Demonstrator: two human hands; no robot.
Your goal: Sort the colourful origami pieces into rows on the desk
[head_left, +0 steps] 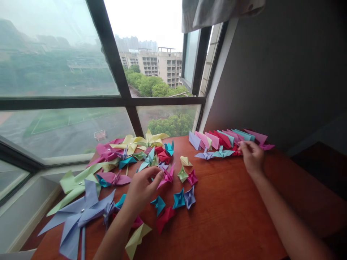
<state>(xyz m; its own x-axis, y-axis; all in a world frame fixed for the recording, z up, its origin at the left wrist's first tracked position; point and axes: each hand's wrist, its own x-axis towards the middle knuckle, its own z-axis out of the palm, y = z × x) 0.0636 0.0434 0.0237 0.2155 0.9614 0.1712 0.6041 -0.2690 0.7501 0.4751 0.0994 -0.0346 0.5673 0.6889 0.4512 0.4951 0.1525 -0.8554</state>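
Observation:
My left hand (146,186) is closed in a pinch on a magenta paper crane (168,176), among the folded papers at the middle of the table. My right hand (251,156) pinches at a red paper crane (237,150) in the row at the back right. Beside that crane sit a light blue crane (222,153) and a lavender crane (205,155). Behind them stands a row of folded paper pieces (223,138) in pink, red, blue and lavender. Small paper boats, such as a teal one (179,199) and a purple one (189,197), lie right of my left hand.
Paper pinwheels in lavender (81,213), light green (78,183) and yellow (151,139) cover the left of the brown table (227,206). A yellow folded paper (137,238) lies near the front. A window frame (168,101) and a dark wall (273,72) stand behind.

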